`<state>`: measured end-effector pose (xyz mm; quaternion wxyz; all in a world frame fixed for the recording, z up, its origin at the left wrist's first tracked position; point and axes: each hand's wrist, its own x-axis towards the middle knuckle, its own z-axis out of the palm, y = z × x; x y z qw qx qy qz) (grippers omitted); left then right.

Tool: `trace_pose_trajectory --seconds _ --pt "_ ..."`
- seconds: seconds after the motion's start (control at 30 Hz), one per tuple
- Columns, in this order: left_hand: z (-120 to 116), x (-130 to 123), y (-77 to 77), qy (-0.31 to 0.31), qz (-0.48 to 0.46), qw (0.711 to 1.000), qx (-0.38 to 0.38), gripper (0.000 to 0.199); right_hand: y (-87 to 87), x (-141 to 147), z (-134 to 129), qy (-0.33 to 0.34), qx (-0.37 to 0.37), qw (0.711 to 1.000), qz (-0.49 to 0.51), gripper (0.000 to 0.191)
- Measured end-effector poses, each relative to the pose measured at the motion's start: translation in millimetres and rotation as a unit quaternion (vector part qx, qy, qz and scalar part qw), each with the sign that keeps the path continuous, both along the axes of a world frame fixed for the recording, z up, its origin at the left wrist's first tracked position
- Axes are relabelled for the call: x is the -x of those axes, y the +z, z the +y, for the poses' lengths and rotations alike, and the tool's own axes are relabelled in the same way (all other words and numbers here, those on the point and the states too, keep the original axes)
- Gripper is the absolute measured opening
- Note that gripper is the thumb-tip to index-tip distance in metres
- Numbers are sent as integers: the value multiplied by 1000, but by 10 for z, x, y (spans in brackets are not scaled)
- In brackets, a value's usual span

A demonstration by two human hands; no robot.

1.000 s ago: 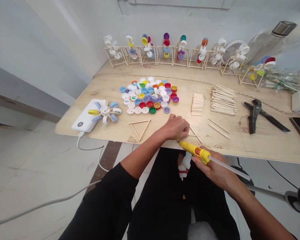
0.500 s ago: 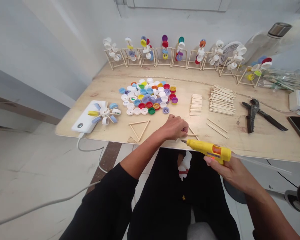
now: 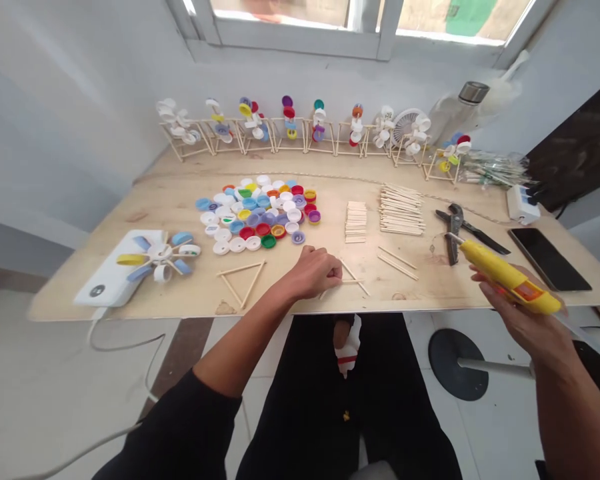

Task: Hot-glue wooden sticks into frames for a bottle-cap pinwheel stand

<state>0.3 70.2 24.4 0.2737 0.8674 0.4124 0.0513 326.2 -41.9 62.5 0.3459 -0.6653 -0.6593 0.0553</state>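
Observation:
My left hand (image 3: 317,272) rests closed at the table's front edge, pressing on thin wooden sticks (image 3: 355,277) that cross beneath and beside it; its fingertips are partly hidden. In my right hand (image 3: 523,310) is a yellow hot glue gun (image 3: 510,277), raised over the table's front right edge. Its nozzle points up and left, close to the black-handled pliers (image 3: 453,233). A clear glue stick sticks out of the gun's back. Left of my left hand lies a triangle of sticks (image 3: 250,285). Two loose sticks (image 3: 399,262) lie to the right.
Bottle caps (image 3: 260,217) are spread mid-table. Beside them lie short sticks (image 3: 356,222) and longer sticks (image 3: 401,210). A cap wheel (image 3: 161,257) sits on a white power bank (image 3: 97,283). Finished stands with cap wheels (image 3: 290,127) line the back. A phone (image 3: 550,259) lies right.
My right hand has carried the glue gun right, away from the sticks at my left hand, and its nozzle now tilts upward. My left hand stays on the sticks. The view has shifted.

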Motion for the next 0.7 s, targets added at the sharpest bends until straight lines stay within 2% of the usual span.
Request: trace_pose_trajectory --seconds 0.13,0.33,0.5,0.7 --pt "-9 -6 5 3 4 1000 2 10 -208 -290 139 -14 -79 991 -107 31" --pt "-18 -4 -8 6 1 1000 -5 10 -507 -710 339 26 -42 959 -278 25" --pt "-27 -5 -26 8 -3 1000 -11 9 -522 -877 537 74 -50 931 -353 24" --pt "-32 -3 -39 11 -10 1000 -12 9 -486 -948 673 63 -14 914 -400 26"
